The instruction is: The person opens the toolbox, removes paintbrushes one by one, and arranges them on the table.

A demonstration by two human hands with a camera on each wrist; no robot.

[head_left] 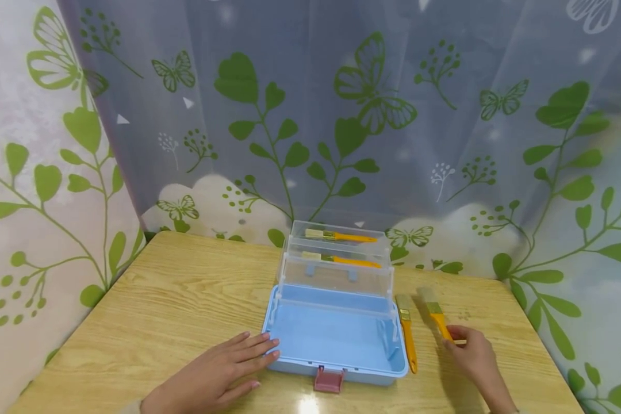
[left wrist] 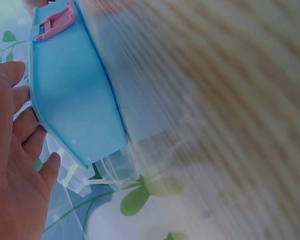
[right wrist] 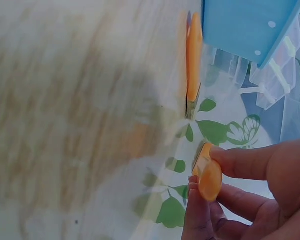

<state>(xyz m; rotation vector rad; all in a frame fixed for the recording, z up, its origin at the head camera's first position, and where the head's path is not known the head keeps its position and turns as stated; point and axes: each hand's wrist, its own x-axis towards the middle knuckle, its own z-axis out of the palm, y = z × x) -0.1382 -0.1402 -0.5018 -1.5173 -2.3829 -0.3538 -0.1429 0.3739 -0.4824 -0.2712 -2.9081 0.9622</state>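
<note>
My right hand (head_left: 474, 355) pinches a flat paintbrush (head_left: 436, 313) by its yellow handle, bristles pointing away toward the wall. In the right wrist view, thumb and fingers close around the handle end (right wrist: 210, 182). A second paintbrush (head_left: 406, 333) lies on the table along the right side of a blue storage box (head_left: 336, 336). My left hand (head_left: 217, 371) rests with fairly straight fingers at the box's left front rim; the left wrist view shows its fingertips along the side of the box (left wrist: 75, 95). The box's lid is raised, its clear tiered trays (head_left: 336, 284) spread up and back.
Two more paintbrushes lie in the upper trays, one in the top tier (head_left: 354, 237) and one below it (head_left: 354, 262). A pink latch (head_left: 328, 379) hangs at the box's front. Behind the wooden table (head_left: 196, 287) hangs a leaf-and-butterfly patterned curtain (head_left: 310, 115).
</note>
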